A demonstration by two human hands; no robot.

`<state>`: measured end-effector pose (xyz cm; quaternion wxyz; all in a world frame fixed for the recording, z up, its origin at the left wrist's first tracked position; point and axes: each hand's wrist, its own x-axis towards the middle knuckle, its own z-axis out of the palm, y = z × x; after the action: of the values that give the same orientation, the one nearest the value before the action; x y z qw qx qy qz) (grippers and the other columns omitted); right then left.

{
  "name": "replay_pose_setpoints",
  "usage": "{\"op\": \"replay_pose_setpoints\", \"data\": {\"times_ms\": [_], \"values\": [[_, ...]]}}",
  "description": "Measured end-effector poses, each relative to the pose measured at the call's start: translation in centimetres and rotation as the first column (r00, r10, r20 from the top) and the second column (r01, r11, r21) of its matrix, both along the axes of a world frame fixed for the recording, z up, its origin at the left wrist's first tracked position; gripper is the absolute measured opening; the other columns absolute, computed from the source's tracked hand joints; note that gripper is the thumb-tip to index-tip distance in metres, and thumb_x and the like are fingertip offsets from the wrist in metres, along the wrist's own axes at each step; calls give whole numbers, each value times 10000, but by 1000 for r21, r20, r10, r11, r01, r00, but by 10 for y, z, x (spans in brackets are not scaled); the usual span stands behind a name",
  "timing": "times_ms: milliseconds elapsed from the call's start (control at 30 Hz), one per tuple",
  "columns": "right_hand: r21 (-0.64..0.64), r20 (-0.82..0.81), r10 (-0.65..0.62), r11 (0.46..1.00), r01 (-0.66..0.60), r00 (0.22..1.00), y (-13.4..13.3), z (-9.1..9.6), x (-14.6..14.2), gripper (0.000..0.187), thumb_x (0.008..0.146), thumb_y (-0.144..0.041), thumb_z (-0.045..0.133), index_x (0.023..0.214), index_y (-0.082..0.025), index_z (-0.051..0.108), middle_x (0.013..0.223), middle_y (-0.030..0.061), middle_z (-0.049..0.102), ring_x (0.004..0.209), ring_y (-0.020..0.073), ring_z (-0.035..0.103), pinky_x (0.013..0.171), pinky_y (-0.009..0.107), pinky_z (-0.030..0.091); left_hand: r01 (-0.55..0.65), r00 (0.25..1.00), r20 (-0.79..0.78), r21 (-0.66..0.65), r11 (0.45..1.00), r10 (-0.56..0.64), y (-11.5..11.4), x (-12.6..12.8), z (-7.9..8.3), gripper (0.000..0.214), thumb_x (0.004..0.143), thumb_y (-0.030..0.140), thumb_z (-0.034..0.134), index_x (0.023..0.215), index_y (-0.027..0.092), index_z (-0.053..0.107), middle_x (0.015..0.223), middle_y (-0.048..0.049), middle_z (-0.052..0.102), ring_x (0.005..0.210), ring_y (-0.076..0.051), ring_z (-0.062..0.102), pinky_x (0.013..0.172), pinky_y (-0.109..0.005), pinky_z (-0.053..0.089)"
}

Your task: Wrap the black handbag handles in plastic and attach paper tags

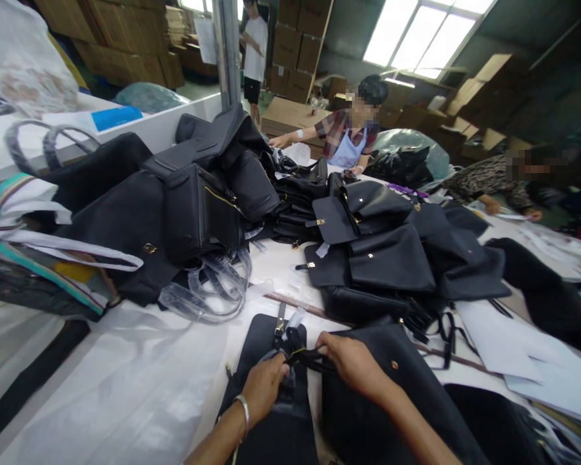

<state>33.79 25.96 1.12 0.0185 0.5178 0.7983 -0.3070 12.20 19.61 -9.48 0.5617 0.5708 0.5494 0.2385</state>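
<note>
Our left hand (262, 386) and right hand (351, 360) both have fingers pinching the black straps (312, 357), prob to keep them bunched around that yellow tie (298, 351).

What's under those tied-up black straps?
Part of a black bag with a metal buckle. The straps and left hand cover some, so I can't see everything.

Brown cartons (126, 35) stacked back left; standing person (255, 48) beyond metal post (227, 55); bright window (416, 35) upper right.
</note>
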Motion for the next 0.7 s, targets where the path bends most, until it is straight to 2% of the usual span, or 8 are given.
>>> {"op": "replay_pose_setpoints", "data": {"times_ms": [133,267,333,433,500,567,633,700], "values": [[-161,-125,-155,978,134,980,42,1,27,223,897,-309,435,839,-204,623,640,-21,607,592,130,544,594,217,370,35,985,173,-81,996,-20,10,-7,-2,406,901,505,356,790,190,586,615,34,510,554,-123,458,562,-231,343],[-334,-281,-351,908,252,894,72,-10,44,291,847,-414,491,815,-170,648,589,-32,565,560,125,506,568,219,370,-5,955,293,-134,991,45,16,-13,-8,435,885,549,378,762,182,578,621,32,487,553,-108,444,578,-228,354],[-352,-293,-425,881,316,856,84,-10,53,316,811,-447,526,807,-158,652,564,-37,547,539,123,489,552,221,366,-32,942,325,-168,985,86,16,-16,-15,452,871,574,391,743,179,569,591,41,456,522,-100,415,559,-228,349],[-312,-302,-464,874,374,833,99,-5,64,324,783,-461,555,744,-151,637,550,-41,527,531,117,469,558,227,365,-66,927,348,-221,973,141,16,-20,-26,476,835,623,417,726,181,553,581,44,446,487,-92,382,517,-222,334],[-301,-312,-456,880,368,834,103,-2,65,324,788,-463,555,742,-152,634,556,-42,527,537,115,472,571,231,373,-88,923,347,-238,967,169,16,-20,-32,473,836,624,417,722,185,549,573,46,444,491,-96,398,524,-222,342],[-293,-330,-456,882,369,826,99,-3,59,332,815,-469,524,821,-157,639,575,-44,530,533,115,478,570,234,386,-114,924,332,-233,966,189,16,-18,-35,459,859,596,399,724,187,557,545,50,436,502,-106,425,549,-229,354],[-266,-352,-463,883,388,813,88,-8,49,343,846,-466,486,928,-166,630,612,-44,537,530,114,487,567,238,399,-130,931,311,-215,968,194,15,-18,-33,436,879,555,397,730,189,582,522,46,454,521,-121,460,579,-243,367],[-220,-373,-473,881,419,798,72,-13,40,346,869,-453,463,1001,-175,621,647,-42,544,544,117,501,581,244,413,-132,938,292,-197,971,187,16,-19,-26,386,877,511,443,741,198,623,564,22,538,602,-148,532,655,-264,401]]}}
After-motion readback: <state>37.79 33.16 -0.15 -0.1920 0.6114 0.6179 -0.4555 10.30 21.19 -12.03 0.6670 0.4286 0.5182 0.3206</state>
